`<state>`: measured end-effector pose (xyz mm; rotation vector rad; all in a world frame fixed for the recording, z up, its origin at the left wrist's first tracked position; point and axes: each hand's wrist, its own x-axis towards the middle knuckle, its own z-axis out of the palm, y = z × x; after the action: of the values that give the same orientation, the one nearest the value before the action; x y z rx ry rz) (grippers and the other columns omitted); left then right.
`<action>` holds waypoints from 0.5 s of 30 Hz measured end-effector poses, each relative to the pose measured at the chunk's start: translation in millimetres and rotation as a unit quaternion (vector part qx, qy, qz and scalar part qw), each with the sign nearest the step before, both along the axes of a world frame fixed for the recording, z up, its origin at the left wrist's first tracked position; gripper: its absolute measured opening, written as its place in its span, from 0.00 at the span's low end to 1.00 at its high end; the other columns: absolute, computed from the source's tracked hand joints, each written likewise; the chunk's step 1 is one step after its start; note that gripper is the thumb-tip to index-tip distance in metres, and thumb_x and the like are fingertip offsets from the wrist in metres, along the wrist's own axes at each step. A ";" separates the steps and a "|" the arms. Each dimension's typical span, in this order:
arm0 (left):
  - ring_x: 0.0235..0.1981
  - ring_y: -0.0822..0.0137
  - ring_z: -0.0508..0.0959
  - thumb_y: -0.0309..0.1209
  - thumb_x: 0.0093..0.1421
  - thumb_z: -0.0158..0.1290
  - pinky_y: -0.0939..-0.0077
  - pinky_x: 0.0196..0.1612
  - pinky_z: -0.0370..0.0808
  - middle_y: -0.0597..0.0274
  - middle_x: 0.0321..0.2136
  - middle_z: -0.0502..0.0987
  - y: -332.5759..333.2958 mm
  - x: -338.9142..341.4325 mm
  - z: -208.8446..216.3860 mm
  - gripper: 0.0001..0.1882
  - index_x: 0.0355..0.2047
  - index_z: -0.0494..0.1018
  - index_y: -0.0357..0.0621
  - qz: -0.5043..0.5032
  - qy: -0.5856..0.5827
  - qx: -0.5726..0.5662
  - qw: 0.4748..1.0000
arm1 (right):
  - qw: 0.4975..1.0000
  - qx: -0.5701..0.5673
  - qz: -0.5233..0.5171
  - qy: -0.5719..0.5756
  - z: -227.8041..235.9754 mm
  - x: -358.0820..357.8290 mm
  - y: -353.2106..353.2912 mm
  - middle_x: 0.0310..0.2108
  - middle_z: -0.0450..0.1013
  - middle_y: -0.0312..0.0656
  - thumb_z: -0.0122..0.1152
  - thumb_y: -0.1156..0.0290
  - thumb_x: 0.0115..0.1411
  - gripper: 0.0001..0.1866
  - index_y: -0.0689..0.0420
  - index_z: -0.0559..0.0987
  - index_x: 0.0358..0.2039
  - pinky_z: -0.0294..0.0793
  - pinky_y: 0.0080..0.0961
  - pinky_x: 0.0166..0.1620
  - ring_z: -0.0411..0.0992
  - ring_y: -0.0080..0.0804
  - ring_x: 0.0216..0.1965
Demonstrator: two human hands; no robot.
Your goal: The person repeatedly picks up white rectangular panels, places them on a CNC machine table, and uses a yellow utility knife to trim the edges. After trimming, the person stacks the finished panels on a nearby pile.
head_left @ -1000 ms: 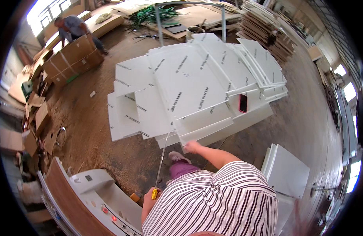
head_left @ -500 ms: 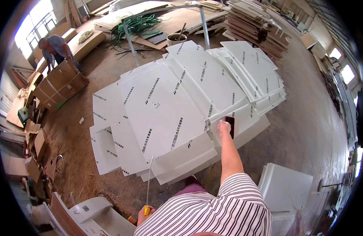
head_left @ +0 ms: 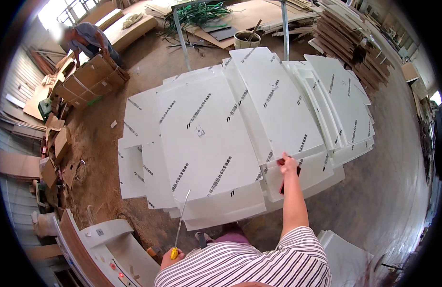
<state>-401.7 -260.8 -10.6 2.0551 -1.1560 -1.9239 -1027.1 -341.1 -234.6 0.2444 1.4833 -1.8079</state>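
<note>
We are looking down at a big pile of white boards [head_left: 206, 138] with dark stripes on them. The boards are lying flat and overlapping, and they are hiding whatever is carrying them.

Our right hand [head_left: 288, 165] is reaching out to the near right part of the pile. It is touching a small dark red thing [head_left: 281, 161], and a dark thing [head_left: 282, 186] is lying on the board just below the hand. We cannot tell if the fingers are closing on the red thing or only resting on it.

Our left hand [head_left: 175, 256] is down low, near our striped shirt [head_left: 249, 265]. It is closing around the yellow handle of a long thin tool [head_left: 181, 220]. The thin metal rod is pointing up toward the near edge of the pile, and its tip is lying over that edge.

To the left of the pile, far away, another person [head_left: 89, 40] is bending over brown boxes [head_left: 89, 79]. Behind the pile, a bucket [head_left: 246, 39] is standing on the dirt floor. To the right of the pile, stacks of brown wood sheets [head_left: 350, 33] are piling up. Near our feet, left of the pile, a white machine [head_left: 111, 244] is standing.
</note>
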 end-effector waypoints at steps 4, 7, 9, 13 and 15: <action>0.23 0.77 0.69 0.28 0.56 0.55 0.81 0.30 0.68 0.67 0.21 0.70 -12.5 -15.4 -9.2 0.06 0.29 0.69 0.40 -0.078 0.011 -0.055 0.995 | 0.990 -0.059 0.118 -0.053 78.7 112.7 -19.2 0.27 0.72 0.45 0.60 0.71 0.58 0.09 0.63 0.73 0.28 0.79 0.35 0.36 0.73 0.33 0.28; 0.22 0.76 0.70 0.27 0.56 0.54 0.80 0.29 0.69 0.67 0.19 0.71 -19.6 -24.5 -12.9 0.05 0.29 0.69 0.40 -0.082 0.014 -0.080 0.993 | 0.976 -0.120 0.109 -0.145 102.1 203.2 -16.5 0.33 0.72 0.48 0.56 0.77 0.59 0.06 0.68 0.72 0.31 0.79 0.37 0.42 0.73 0.35 0.33; 0.21 0.76 0.70 0.27 0.56 0.53 0.79 0.28 0.69 0.67 0.18 0.71 -28.6 -37.1 1.6 0.05 0.29 0.69 0.39 -0.103 0.005 -0.103 0.989 | 0.969 -0.129 0.096 -0.185 86.7 258.7 -3.4 0.35 0.71 0.49 0.56 0.78 0.59 0.07 0.71 0.71 0.32 0.77 0.38 0.47 0.74 0.40 0.36; 0.22 0.76 0.71 0.27 0.55 0.54 0.79 0.29 0.70 0.66 0.20 0.72 -19.2 -24.0 2.1 0.05 0.29 0.70 0.40 -0.099 -0.007 -0.095 0.991 | 0.912 -0.056 0.298 -0.277 74.3 310.6 42.0 0.36 0.72 0.51 0.55 0.72 0.61 0.10 0.68 0.72 0.34 0.77 0.36 0.45 0.73 0.39 0.38; 0.22 0.76 0.71 0.28 0.55 0.54 0.79 0.29 0.70 0.66 0.20 0.72 -13.2 -10.5 1.9 0.06 0.30 0.70 0.40 -0.099 0.002 -0.098 0.990 | 0.890 0.037 0.447 -0.083 76.4 293.3 60.4 0.36 0.72 0.50 0.58 0.67 0.58 0.13 0.66 0.72 0.36 0.76 0.34 0.41 0.74 0.38 0.37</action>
<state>-412.1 -274.0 -8.7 1.8968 -1.5340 -1.8073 -733.8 -280.7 -158.2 -0.2264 1.2352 -0.9570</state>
